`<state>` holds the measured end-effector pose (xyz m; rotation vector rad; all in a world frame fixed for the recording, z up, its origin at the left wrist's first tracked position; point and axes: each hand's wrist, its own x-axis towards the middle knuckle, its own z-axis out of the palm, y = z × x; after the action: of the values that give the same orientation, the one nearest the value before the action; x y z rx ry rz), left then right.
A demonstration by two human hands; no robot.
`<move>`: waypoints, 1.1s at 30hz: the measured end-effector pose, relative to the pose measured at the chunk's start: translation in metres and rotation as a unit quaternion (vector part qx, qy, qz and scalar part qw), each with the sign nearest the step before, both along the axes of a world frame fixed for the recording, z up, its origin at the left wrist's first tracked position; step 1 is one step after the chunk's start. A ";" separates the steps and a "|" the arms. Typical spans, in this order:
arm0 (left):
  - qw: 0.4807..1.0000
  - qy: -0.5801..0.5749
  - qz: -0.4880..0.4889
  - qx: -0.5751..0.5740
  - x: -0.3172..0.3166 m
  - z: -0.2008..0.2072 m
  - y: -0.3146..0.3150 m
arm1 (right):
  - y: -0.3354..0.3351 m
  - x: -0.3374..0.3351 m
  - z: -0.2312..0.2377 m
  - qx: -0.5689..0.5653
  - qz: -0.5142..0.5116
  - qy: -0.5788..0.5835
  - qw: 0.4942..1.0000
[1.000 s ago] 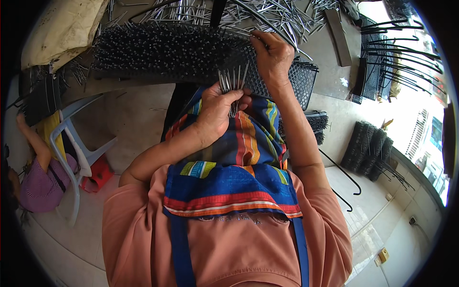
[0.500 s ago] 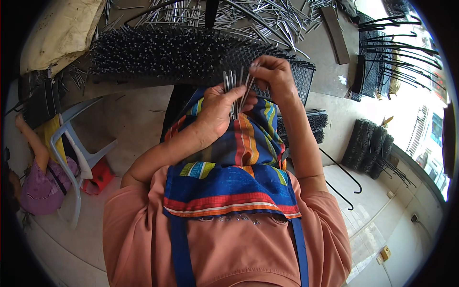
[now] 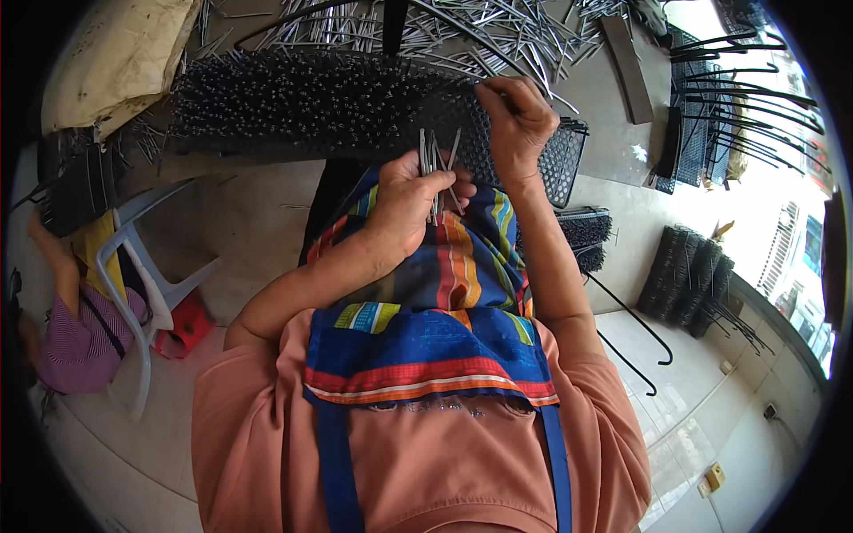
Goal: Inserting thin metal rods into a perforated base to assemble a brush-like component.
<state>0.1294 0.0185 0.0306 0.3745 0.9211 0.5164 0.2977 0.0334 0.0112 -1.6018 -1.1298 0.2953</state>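
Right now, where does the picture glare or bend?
Head view: the window glares white at right; head view: the metal strips in the left hand catch pale light; head view: lines on the floor curve, and black fills the corners.

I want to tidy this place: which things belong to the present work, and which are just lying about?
Job: metal strips in left hand; perforated black panel near right hand; loose strips on table.
Seemingly unrelated: plastic chair; red object.

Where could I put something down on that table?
On the table, a bare patch lies between the right end of the black perforated panel and the flat brown strip. Beyond the panel, it's crowded with loose metal rods.
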 end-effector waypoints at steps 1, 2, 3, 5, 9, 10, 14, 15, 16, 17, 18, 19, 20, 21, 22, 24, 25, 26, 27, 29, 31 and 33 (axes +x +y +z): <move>1.000 0.000 0.001 -0.001 0.000 -0.002 0.000 | 0.000 -0.002 0.000 -0.014 -0.009 -0.035 0.999; 1.000 0.006 0.000 -0.005 0.000 -0.004 0.001 | 0.001 -0.003 0.001 -0.028 -0.020 -0.071 0.997; 1.000 0.011 -0.001 -0.009 -0.001 -0.005 0.001 | 0.003 -0.004 0.000 -0.029 -0.020 -0.071 0.997; 1.000 0.012 -0.001 -0.008 -0.001 -0.004 0.001 | 0.008 -0.004 0.000 0.025 -0.009 -0.054 0.998; 1.000 0.016 0.013 0.006 0.001 -0.006 0.002 | 0.010 0.002 0.011 -0.032 0.004 -0.120 0.992; 1.000 0.016 0.012 0.006 0.002 -0.006 0.003 | 0.010 0.004 0.011 -0.044 0.030 -0.144 0.988; 1.000 0.002 0.013 0.013 0.003 -0.009 0.005 | 0.009 0.002 0.020 -0.108 0.056 -0.250 0.961; 1.000 -0.007 0.004 0.025 0.003 -0.010 0.005 | 0.007 0.003 0.017 -0.109 0.054 -0.250 0.961; 1.000 -0.008 0.002 0.024 0.004 -0.010 0.003 | 0.006 0.006 0.011 -0.132 0.071 -0.270 0.951; 1.000 -0.013 0.010 0.014 0.004 -0.009 0.003 | 0.007 0.005 0.010 -0.154 0.089 -0.288 0.941; 1.000 -0.019 0.018 0.003 0.004 -0.009 0.004 | 0.002 0.004 0.012 -0.156 0.100 -0.279 0.942; 1.000 -0.018 0.018 0.004 0.003 -0.009 0.005 | -0.005 0.002 0.016 -0.155 0.100 -0.278 0.943; 0.999 -0.034 0.006 0.008 0.003 -0.009 0.006 | -0.013 0.000 0.022 -0.134 0.086 -0.193 0.968; 0.999 -0.049 -0.006 0.012 0.003 -0.009 0.007 | -0.017 0.001 0.025 -0.111 0.072 -0.106 0.985; 0.999 -0.049 -0.007 0.012 0.003 -0.007 0.008 | -0.022 0.007 0.019 -0.132 0.114 -0.008 0.985; 0.996 -0.073 -0.057 -0.003 0.006 0.001 0.010 | -0.033 0.010 0.017 -0.199 0.141 0.132 0.961; 0.995 -0.074 -0.059 -0.004 0.006 0.000 0.010 | -0.039 0.010 0.016 -0.261 0.168 0.268 0.912; 0.991 -0.080 -0.103 0.000 0.005 -0.002 0.010 | -0.042 0.007 0.015 -0.229 0.149 0.311 0.910; 0.985 -0.085 -0.147 0.005 0.005 -0.003 0.011 | -0.043 0.010 0.016 -0.228 0.149 0.311 0.911; 0.987 -0.078 -0.142 0.004 0.005 -0.001 0.012 | -0.044 0.016 0.019 -0.264 0.133 0.454 0.841; 0.988 -0.070 -0.136 0.003 0.007 0.000 0.013 | -0.042 0.012 0.022 -0.217 0.048 0.425 0.878; 0.996 0.014 -0.084 -0.020 0.006 -0.002 0.013 | -0.039 0.011 0.021 -0.168 -0.036 0.391 0.904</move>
<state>0.1359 0.0312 0.0290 0.4196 0.9177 0.3397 0.3091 -0.0054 0.0325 -1.5765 -0.4022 1.0253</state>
